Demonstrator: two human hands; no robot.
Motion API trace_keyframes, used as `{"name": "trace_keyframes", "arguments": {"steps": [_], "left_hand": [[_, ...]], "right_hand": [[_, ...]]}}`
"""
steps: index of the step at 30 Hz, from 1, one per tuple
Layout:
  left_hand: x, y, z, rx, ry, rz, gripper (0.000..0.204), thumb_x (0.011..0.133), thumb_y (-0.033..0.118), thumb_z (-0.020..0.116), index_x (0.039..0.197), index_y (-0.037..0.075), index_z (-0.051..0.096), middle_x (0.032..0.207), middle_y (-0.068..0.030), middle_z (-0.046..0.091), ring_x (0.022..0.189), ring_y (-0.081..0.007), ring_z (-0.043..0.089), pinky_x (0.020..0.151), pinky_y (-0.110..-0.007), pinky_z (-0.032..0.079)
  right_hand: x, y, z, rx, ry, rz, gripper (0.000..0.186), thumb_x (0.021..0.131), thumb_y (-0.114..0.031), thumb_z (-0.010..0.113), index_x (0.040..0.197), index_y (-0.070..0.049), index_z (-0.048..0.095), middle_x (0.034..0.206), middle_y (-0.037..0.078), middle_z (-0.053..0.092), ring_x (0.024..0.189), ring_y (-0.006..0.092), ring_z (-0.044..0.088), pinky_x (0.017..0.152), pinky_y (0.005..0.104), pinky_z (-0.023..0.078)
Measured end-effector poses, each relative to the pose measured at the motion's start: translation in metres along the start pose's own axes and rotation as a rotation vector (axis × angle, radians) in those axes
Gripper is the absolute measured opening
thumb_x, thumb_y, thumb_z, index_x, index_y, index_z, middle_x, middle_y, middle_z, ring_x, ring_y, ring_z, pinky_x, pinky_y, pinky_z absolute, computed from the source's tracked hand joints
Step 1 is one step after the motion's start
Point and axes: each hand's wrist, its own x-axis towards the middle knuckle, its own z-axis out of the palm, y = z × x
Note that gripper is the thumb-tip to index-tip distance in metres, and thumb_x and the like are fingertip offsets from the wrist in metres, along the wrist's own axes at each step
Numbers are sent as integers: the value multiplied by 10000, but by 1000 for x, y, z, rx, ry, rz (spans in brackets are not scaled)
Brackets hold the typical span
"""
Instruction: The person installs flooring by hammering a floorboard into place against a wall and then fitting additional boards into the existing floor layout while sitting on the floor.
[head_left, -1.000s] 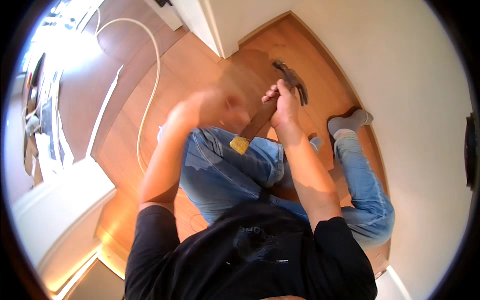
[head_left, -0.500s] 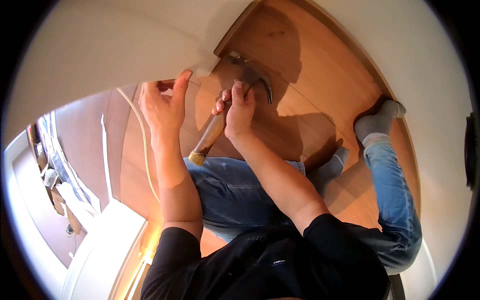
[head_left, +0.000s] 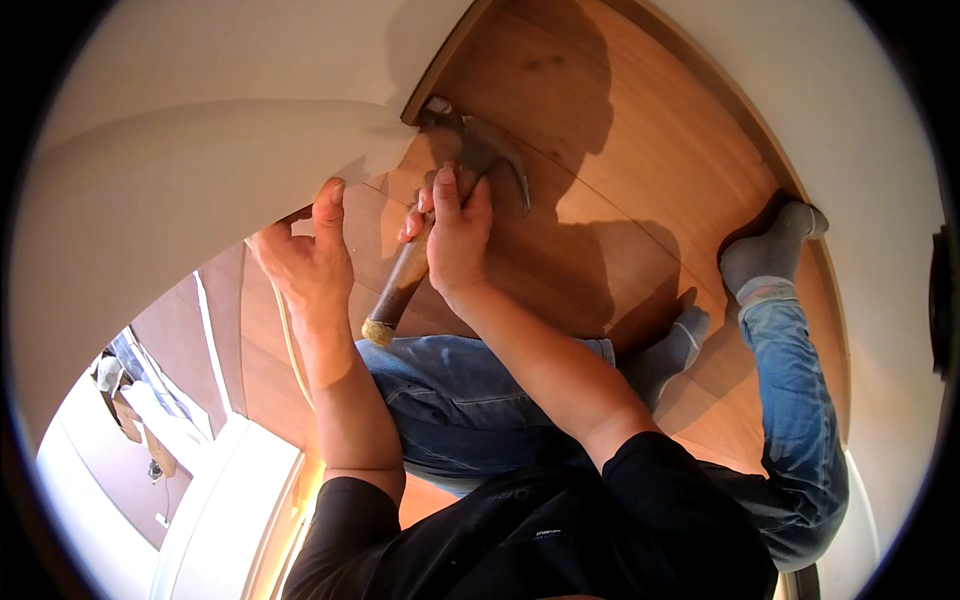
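Note:
My right hand (head_left: 460, 235) is wrapped round the brown handle of a claw hammer (head_left: 400, 280), with the thumb laid along it near the head. The hammer's dark metal head points away from me, close to the wall corner, and its curved claw is on the right. A worn yellowish cap covers the handle's near end. My left hand (head_left: 310, 265) is at the lower edge of the pale wall (head_left: 230, 170). Its thumb stands up apart from the fingers, which bend in against the wall and are partly hidden. I see nothing held in it.
Brown skirting (head_left: 440, 60) runs along the wall's far side, over a wood-plank floor (head_left: 540, 90). A thin pale cable (head_left: 289, 345) lies left of my forearm. Farther left are a white ledge (head_left: 215, 490) and a heap of odds and ends (head_left: 150, 400). My legs (head_left: 470, 390) are folded beneath me.
Both hands and the hammer have shifted left in the picture, the left hand also nearer to me. More of the wall now shows at the left. The right hand keeps its grip.

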Motion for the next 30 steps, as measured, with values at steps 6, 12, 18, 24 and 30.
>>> {"name": "trace_keyframes", "arguments": {"steps": [6, 12, 18, 24, 30], "left_hand": [[-3, 4, 4, -49, 34, -29, 336, 980, 222, 767, 1169, -22, 632, 965, -108, 720, 768, -176, 689, 721, -317, 586], [-2, 6, 5, -42, 13, -47, 339, 979, 220, 767, 1166, -25, 627, 984, -111, 720, 778, -182, 697, 724, -319, 592], [-2, 8, 3, -52, 7, -34, 341, 983, 224, 762, 1175, -21, 621, 982, -110, 716, 777, -181, 699, 727, -318, 591], [-3, 11, 5, -82, 35, -38, 343, 987, 228, 759, 1186, -17, 624, 979, -112, 719, 776, -182, 705, 725, -316, 590], [-5, 18, 8, -7, 48, -59, 337, 996, 221, 744, 1198, -18, 619, 972, -112, 727, 754, -177, 712, 717, -305, 579]], "right_hand": [[-4, 2, 0, 47, 171, -85, 200, 1103, -301, 550, 1072, -145, 427, 782, 19, 500, 544, 151, 523, 491, 367, 497], [4, 7, 1, -87, 48, 9, 191, 1101, -283, 548, 1092, -145, 416, 785, 17, 502, 539, 150, 518, 483, 351, 490], [-5, 0, 3, -23, 7, 21, 204, 1104, -294, 545, 1073, -137, 417, 791, 30, 505, 543, 153, 519, 481, 354, 485], [-7, 1, 7, 99, 158, 23, 227, 1099, -262, 547, 1072, -119, 373, 716, 30, 472, 498, 146, 514, 424, 335, 461], [-2, 1, 3, -118, 36, -23, 201, 1108, -271, 534, 1079, -119, 406, 758, 23, 488, 519, 140, 500, 458, 343, 473]]}}
